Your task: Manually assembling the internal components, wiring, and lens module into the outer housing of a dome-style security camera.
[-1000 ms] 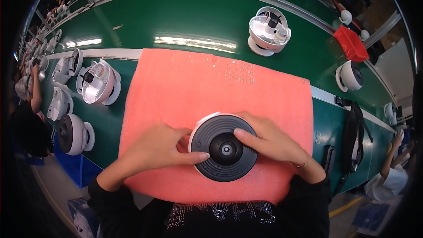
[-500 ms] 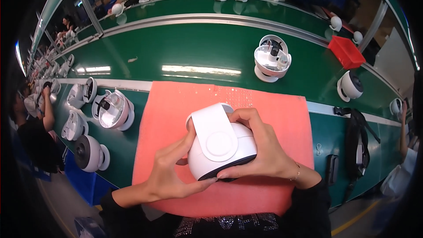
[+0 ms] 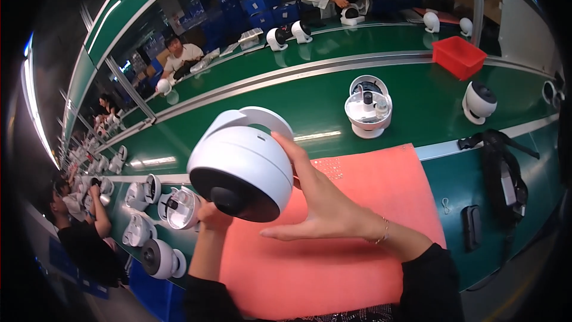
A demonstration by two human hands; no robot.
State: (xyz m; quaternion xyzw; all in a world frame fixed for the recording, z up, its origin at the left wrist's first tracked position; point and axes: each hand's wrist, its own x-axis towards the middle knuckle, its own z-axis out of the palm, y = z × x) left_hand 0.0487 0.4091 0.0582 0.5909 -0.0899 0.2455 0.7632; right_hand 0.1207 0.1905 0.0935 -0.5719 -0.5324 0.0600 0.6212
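A white ball-shaped device [image 3: 241, 143] with a black front, a round dark lens and a curved white stand is up in the air above the pink mat [image 3: 333, 250]. Its black front is tilted down toward me. My left hand [image 3: 214, 216] grips it from below on the left, its fingers mostly hidden behind the device. Against its right side, my right hand [image 3: 328, 209] has its fingers curled round the back edge, with the thumb stretched out below, apart from the black front.
On the green bench stand an opened white device [image 3: 368, 110], a closed one [image 3: 479, 102] and a red bin [image 3: 459, 56]. Several opened white devices [image 3: 179, 207] crowd the left side. A black strap [image 3: 503, 173] and a dark case [image 3: 472, 228] lie at right. Co-workers sit beyond and left.
The device has been lifted off low over the mat, moved up and left, and turned so its black front shows. My view has shifted and tilted.
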